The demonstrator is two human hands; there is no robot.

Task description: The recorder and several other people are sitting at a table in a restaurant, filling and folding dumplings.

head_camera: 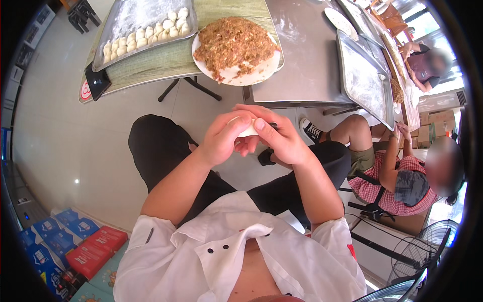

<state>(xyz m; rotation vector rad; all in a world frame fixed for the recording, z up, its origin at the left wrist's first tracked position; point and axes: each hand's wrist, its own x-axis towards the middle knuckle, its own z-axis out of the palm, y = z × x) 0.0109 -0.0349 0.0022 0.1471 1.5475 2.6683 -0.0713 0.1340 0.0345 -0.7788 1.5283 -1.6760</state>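
Observation:
Both hands meet above my lap around a white piece of dough point(248, 130), which looks like a dumpling and is mostly hidden by the fingers. My left hand point(225, 137) grips it from the left, its thumb on top. From the other side, my right hand point(281, 137) presses it with the thumb. A small dark object point(273, 126) shows at the right hand's fingers; what it is I cannot tell. Beyond the hands, a white plate point(241, 80) heaped with minced filling point(236, 45) overhangs the table edge. Left of it, a metal tray point(139, 19) holds rows of dumplings point(147, 34).
A black phone-like object point(98, 81) lies at the corner of the wood-grain table point(162, 62). The steel table point(305, 75) adjoins it, with a floured tray point(364, 75) at its right. Two people sit at right. Behind them stands a fan point(419, 253); boxes point(98, 251) are at lower left.

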